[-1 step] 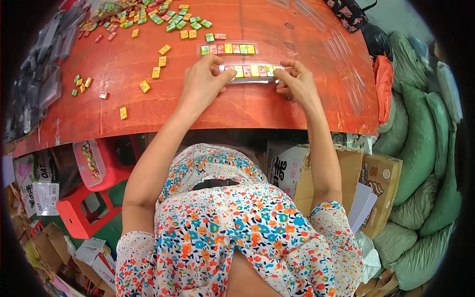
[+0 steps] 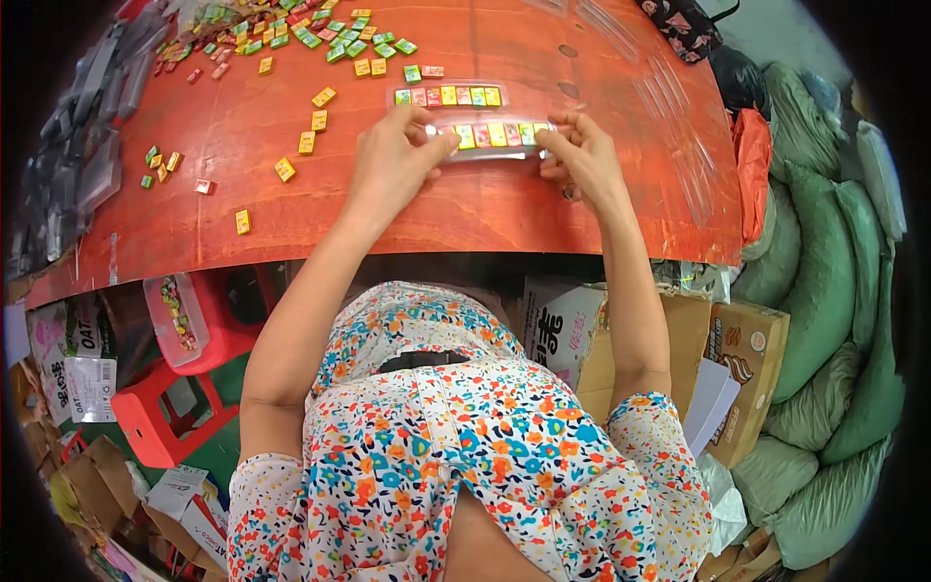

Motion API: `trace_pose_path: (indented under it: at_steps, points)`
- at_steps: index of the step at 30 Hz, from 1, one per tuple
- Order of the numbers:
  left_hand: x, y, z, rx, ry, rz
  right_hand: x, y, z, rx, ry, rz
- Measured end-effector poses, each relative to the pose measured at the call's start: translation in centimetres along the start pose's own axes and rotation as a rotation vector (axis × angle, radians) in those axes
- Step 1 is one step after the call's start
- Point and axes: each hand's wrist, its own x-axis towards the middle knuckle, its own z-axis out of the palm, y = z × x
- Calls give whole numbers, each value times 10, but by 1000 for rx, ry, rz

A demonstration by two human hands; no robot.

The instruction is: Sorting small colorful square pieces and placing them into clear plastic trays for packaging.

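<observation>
Between my hands lies a clear plastic tray [image 2: 497,152] filled with a row of small coloured boxes [image 2: 497,134] in green, yellow and red. My left hand [image 2: 396,150] grips its left end, thumb on top. The right end is pinched by my right hand [image 2: 585,158], its thumb on the last box. Just beyond sits a second clear tray [image 2: 504,87] with a similar row of boxes. A green box [image 2: 412,74] and a red box [image 2: 433,72] lie loose behind that one.
Loose little boxes [image 2: 349,44] are heaped at the far left, and several yellow ones [image 2: 284,170] lie nearer. Stacked clear plastic trays [image 2: 63,165] line the left edge. More empty trays [image 2: 679,136] rest on the right of the red table [image 2: 465,215]. Green sacks [image 2: 815,262] stand beyond its right edge.
The near tray seems tilted slightly and shifted a touch to the left between my hands. Both hands keep their hold.
</observation>
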Motion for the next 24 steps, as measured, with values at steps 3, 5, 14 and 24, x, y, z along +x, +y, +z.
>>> trace_pose_path:
  at_steps: [3, 5, 14, 24]
  points:
    - [18, 1, -14, 12, 85, 34, 12, -18, 11, 63, -15, -79]
    - [33, 6, -22, 55, 82, 45, 26, -25, 17, 71, 7, -106]
    - [61, -9, -42, 155, -60, -112, 76, 4, 38, -268, -17, -117]
    - [34, 13, -17, -133, -182, -189, -3, 4, 7, 366, -112, 53]
